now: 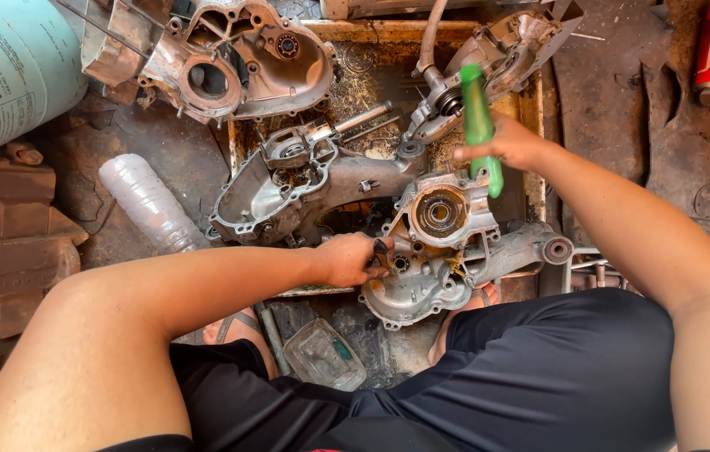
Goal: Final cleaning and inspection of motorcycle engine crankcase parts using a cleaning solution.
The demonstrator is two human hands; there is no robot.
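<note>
The left hand (353, 258) is resting on the near engine crankcase half (443, 251), its fingers closed around a small dark punch-like tool (382, 251) whose tip is sitting against the casing's rim, just left of the round bearing seat (440, 213). The right hand (510, 144) is hovering above and to the right, fingers wrapped tightly around a green-handled tool (479, 125), handle pointing up and away, its lower end hanging over the casing's upper right corner; the working end is hidden behind the hand, so what kind of tool it is cannot be told. The casing is lying at the front of a greasy metal tray (530, 109), straddling its near edge between the person's knees. A second crankcase half (288, 188) is lying just behind it to the left, a third (238, 59) is leaning at the tray's far left corner, and another casing (489, 59) is sitting at the far right. A clear plastic bottle (150, 201) is lying on the floor left of the tray, near a pale gas cylinder (3, 71).
</note>
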